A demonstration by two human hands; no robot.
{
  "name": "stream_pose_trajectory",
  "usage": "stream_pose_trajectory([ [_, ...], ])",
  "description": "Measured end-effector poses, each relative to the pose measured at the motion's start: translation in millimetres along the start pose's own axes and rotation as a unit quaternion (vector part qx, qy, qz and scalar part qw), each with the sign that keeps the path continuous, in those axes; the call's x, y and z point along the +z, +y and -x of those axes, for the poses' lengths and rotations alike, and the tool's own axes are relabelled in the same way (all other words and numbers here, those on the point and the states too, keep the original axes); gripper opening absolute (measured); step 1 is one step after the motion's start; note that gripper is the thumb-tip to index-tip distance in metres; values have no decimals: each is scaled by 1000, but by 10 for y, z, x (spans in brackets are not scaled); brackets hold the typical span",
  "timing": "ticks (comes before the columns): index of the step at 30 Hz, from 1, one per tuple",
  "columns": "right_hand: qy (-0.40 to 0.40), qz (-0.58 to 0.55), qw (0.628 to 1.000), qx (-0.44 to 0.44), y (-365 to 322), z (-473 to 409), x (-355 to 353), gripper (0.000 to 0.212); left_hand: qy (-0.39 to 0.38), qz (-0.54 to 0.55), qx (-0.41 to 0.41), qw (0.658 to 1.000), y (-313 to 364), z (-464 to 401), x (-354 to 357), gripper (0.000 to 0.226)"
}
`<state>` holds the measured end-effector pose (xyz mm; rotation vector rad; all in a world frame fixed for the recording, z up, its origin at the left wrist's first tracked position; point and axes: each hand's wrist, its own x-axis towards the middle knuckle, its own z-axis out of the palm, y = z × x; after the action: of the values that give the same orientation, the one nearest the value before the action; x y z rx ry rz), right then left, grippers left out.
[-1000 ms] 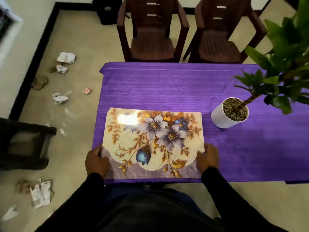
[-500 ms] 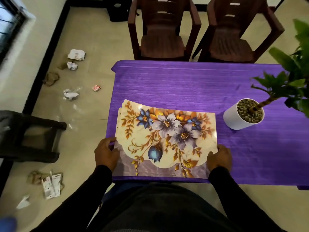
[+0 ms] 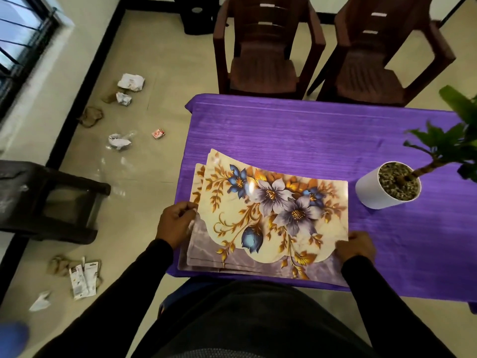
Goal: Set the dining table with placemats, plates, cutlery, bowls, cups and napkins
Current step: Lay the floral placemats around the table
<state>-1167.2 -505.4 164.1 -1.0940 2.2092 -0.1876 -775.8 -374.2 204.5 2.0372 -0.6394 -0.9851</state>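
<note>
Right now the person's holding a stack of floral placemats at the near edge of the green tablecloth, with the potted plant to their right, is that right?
Not quite: the tablecloth is purple, not green. The head view shows both hands, left hand and right hand, on the stacked floral placemats at the near edge, with the potted plant to the right.

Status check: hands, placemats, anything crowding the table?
Left hand pinching top placemat, left edge lifted. Right hand holds stack at right edge. Potted plant beside mats, apart.
</note>
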Motion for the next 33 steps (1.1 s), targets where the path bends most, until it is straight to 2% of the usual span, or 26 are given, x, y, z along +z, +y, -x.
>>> stream_pose_trajectory([
  [2,-6,-27,1000,11,23,-62,-24,14,-34,46,-22,998,21,-39,2,17],
  [4,-7,-48,998,29,66,-128,-57,15,-46,55,-40,997,49,-51,35,27],
  [6,-17,-47,998,28,100,-166,-94,15,-32,44,-50,997,43,-71,77,32],
  [11,3,-65,997,43,162,-253,-118,20,23,-36,-47,998,2,-112,177,20],
  [17,-9,-68,997,43,176,-293,-131,18,43,-43,-81,995,-40,-159,211,24],
  [26,-2,-45,999,30,197,-324,-99,17,104,-149,-16,983,-24,-61,332,29],
  [29,-4,-50,998,23,201,-299,-108,20,129,-137,-32,982,-30,-48,333,28],
  [33,4,-61,998,13,188,-279,-113,21,105,-184,-17,977,-52,-47,304,26],
])
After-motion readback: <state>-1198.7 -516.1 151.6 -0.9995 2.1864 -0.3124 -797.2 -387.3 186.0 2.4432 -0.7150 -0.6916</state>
